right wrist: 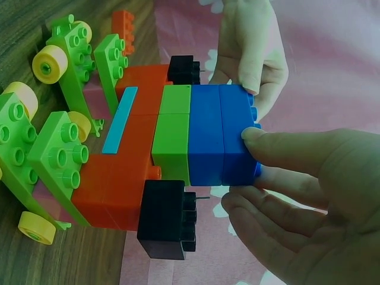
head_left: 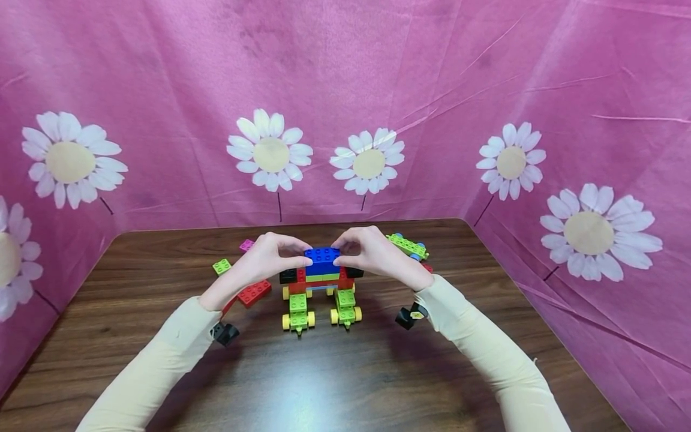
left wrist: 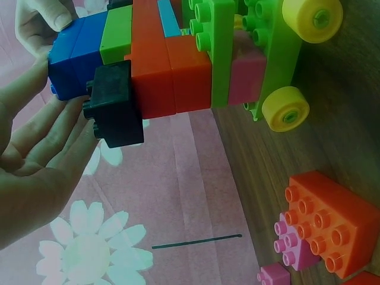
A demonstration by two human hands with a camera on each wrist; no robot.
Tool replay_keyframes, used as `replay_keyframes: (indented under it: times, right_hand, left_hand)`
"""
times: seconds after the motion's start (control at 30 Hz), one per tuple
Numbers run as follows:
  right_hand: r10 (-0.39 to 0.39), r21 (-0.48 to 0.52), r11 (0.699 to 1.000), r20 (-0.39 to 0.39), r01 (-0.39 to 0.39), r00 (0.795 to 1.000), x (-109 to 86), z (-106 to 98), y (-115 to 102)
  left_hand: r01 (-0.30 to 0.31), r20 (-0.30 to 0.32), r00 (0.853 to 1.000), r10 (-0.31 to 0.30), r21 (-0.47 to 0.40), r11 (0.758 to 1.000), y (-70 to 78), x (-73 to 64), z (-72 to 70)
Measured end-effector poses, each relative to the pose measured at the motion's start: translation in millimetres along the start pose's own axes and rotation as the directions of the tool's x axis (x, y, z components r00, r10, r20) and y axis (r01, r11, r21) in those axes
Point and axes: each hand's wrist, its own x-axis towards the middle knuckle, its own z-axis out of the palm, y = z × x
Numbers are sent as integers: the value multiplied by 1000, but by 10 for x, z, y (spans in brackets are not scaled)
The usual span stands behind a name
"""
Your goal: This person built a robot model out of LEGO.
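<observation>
A built figure of toy building bricks stands upright on the table, with two stacked blue bricks (right wrist: 206, 133) at its top. My left hand (head_left: 264, 259) pinches the left end of the upper blue brick (head_left: 323, 254) between thumb and fingers. At the opposite end, my right hand (head_left: 373, 255) pinches the same brick. Lime bricks (right wrist: 173, 133) lie directly below the blue ones, over red bricks (left wrist: 172, 77) with a thin light-blue piece. Black bricks (left wrist: 114, 101) stick out at both sides. Two lime wheeled bases (head_left: 298, 306) with yellow wheels carry the figure.
Left of the figure lie a red brick (head_left: 255, 293), a small lime brick (head_left: 221, 266) and a pink brick (head_left: 246, 245). A lime wheeled base (head_left: 407, 246) with blue wheels sits at the back right. A pink flowered cloth (head_left: 345, 72) hangs behind the wooden table (head_left: 432, 384).
</observation>
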Motion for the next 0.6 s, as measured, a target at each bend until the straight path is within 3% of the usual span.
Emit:
replay_keyframes:
  times: [0.6]
  right_hand:
    - [-5, 19, 1000, 12, 5, 1000, -8, -22, -10]
  left_hand:
    - [-8, -2, 1000, 8, 15, 1000, -1, 0, 5]
